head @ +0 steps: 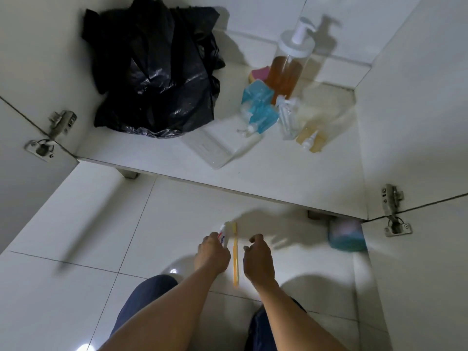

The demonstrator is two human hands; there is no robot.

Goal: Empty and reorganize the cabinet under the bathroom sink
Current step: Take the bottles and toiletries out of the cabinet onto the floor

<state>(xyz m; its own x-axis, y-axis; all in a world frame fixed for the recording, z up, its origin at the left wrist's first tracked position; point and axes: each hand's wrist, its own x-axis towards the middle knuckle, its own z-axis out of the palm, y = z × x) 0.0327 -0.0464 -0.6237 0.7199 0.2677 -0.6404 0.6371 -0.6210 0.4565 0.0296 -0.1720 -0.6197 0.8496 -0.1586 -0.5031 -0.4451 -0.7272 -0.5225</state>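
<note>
**A:** Which step is this?

**B:** The emptying, I'd say. The left hand (212, 252) pinches a toothpaste tube (222, 236) in curled fingers, low over the floor (152, 224) on the near side of the cabinet (278, 168). A yellow toothbrush (235, 257) appears to lie on the tiles just beside the tube, between the two hands.

**A:** And the right hand?

**B:** The right hand (258, 262) holds nothing. Its fingers are loosely curled with the thumb apart from them, just right of the toothbrush.

**A:** How much is left inside?

**B:** Most of it. A black bag (157, 72) sits far left on the cabinet floor. A pump bottle (288, 69) of amber liquid, blue bottles (258, 107) and a spray bottle (287, 117) crowd the far right. A clear tray (215, 148) lies nearer the front edge, between the bag and the bottles.

**A:** So the next move?

**B:** Probably to set the tube down by the toothbrush, then reach far into the cabinet. The bottles stand close together, some touching, so lifting one calls for care not to topple its neighbours. The bag looks soft and likely wants a full grasp.
</note>
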